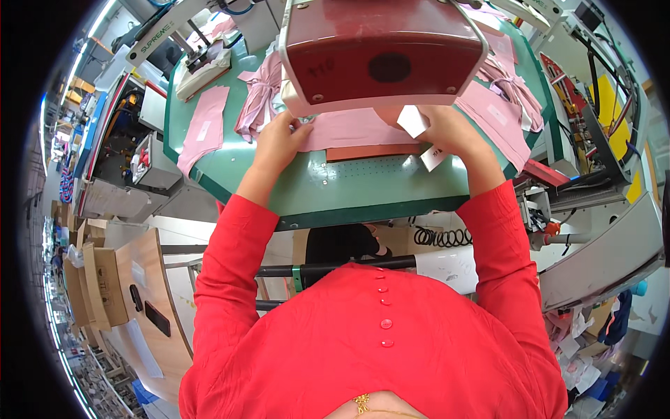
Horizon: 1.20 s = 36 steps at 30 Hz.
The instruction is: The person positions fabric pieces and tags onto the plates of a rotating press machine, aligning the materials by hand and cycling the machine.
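One pink panel (352,130) — far edge hidden by the red machine (384,52).

The green desk (377,185) has a darker green rim. On its left lie a flat pink piece (206,119) and a tied bundle (262,92); centrally, a pink panel (352,130) beside a brown strip (370,152); rightward, another pink piece (481,113).

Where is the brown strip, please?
The brown strip lies upper-centre in the head view, beside the pink cloth, between left hand and right hand.
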### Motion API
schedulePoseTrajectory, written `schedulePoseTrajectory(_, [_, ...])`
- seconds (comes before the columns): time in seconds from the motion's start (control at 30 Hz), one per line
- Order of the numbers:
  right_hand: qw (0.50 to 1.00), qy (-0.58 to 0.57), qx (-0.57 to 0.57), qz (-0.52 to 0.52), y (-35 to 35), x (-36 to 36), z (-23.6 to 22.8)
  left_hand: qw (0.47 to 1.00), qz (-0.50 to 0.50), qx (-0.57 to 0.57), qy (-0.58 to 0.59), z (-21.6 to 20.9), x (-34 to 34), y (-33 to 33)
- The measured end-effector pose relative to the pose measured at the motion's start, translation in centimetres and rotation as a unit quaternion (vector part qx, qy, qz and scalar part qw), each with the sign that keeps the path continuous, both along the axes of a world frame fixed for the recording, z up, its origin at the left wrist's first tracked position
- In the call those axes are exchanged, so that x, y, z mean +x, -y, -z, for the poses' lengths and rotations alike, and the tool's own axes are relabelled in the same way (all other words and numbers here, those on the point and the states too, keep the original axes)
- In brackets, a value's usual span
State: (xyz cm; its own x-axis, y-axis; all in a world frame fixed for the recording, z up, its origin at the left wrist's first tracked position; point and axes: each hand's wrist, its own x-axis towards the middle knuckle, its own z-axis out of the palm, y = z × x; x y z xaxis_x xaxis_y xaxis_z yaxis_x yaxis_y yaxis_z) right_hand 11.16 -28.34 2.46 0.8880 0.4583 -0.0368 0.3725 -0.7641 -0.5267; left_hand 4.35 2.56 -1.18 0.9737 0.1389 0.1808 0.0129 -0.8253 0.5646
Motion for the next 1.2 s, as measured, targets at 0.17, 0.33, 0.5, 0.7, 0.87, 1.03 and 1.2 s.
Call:
schedulePoseTrajectory(0.17, [0.994,0.096,-0.036,0.026,3.8,0.8,0.6,0.999,0.009,-0.025,0.017,1.0,0.1,-0.7])
schedulePoseTrajectory(0.33, [0.989,0.068,0.021,0.130,5.6,-1.2,-0.8,0.998,0.007,-0.013,0.057,1.4,-0.4,-1.2])
schedulePoseTrajectory(0.5, [0.994,-0.033,0.055,0.084,5.1,-1.4,-1.3,0.994,-0.007,0.051,0.095,0.6,-1.3,-1.2])
schedulePoseTrajectory(0.7, [0.984,0.000,0.173,0.032,3.3,-1.1,-1.0,0.987,-0.025,0.093,0.130,0.4,-1.8,-1.3])
schedulePoseTrajectory(0.87, [0.973,-0.065,0.219,0.033,0.1,-1.2,-2.3,0.951,0.136,0.105,0.257,-1.5,-3.4,3.8])
schedulePoseTrajectory(1.03, [0.982,-0.005,0.189,-0.024,-3.8,0.9,0.7,0.924,0.253,0.097,0.269,-2.7,-2.8,8.3])
schedulePoseTrajectory(1.2, [0.978,-0.014,0.202,-0.043,-5.2,1.3,1.0,0.933,0.253,0.069,0.245,-0.2,-0.9,7.5])
